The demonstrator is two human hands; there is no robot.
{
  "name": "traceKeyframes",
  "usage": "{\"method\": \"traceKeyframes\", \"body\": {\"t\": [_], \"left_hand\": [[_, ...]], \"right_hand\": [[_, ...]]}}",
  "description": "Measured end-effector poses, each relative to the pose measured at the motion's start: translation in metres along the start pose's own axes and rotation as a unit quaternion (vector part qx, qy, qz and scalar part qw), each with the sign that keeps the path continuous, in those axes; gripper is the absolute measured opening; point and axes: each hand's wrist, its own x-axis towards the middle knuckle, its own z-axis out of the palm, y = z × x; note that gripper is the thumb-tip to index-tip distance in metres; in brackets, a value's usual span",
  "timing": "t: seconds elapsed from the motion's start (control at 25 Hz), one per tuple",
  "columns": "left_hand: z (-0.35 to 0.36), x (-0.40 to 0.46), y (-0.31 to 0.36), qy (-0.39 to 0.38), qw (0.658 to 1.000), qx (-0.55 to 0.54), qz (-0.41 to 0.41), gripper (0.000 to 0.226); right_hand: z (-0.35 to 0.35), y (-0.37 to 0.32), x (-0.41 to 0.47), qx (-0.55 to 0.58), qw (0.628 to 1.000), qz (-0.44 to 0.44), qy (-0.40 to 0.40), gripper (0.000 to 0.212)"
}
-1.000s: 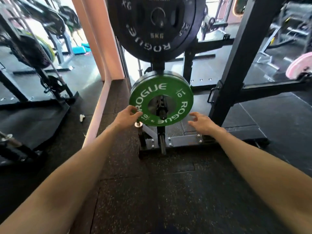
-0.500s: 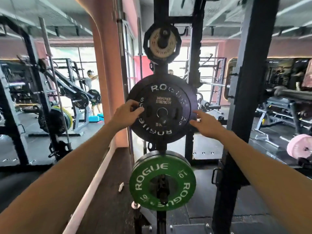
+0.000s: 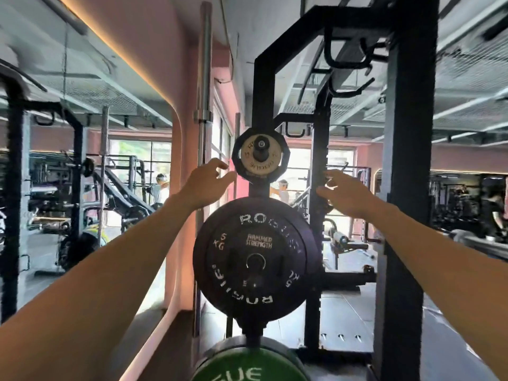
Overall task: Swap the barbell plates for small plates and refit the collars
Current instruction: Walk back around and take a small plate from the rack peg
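Head view: both arms are seen raised toward a plate storage post on a black rack (image 3: pixel 406 188). The left hand (image 3: pixel 204 182) is held with its fingers loosely spread and gripping nothing, its fingertips just beside the left rim of the small black plate with a pale centre (image 3: pixel 260 158); whether they touch the rim cannot be told. The right hand (image 3: pixel 345 192) is likewise spread and empty, held to the right of that plate and clearly apart from it, so the left hand is the nearer one. The small plate is found between the two hands and slightly above them, hung on a storage peg (image 3: pixel 259 149). Its flat face is turned toward the camera, and the peg's long axis is judged to point out toward the person, so the plate would have to be drawn straight back along that axis. Directly below the hands a larger black 5 kg plate (image 3: pixel 257 262) is hung on the same post, and below that the top of a green plate (image 3: pixel 247 364) is visible. No barbell sleeve or collar can be made out near the hands.
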Motion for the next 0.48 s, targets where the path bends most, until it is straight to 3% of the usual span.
{"method": "traceKeyframes", "body": {"t": [0.48], "left_hand": [[0.062, 0.144, -0.05, 0.055, 0.998, 0.004, 0.036, 0.038]], "right_hand": [[0.062, 0.008, 0.158, -0.041, 0.998, -0.039, 0.038, 0.039]]}}
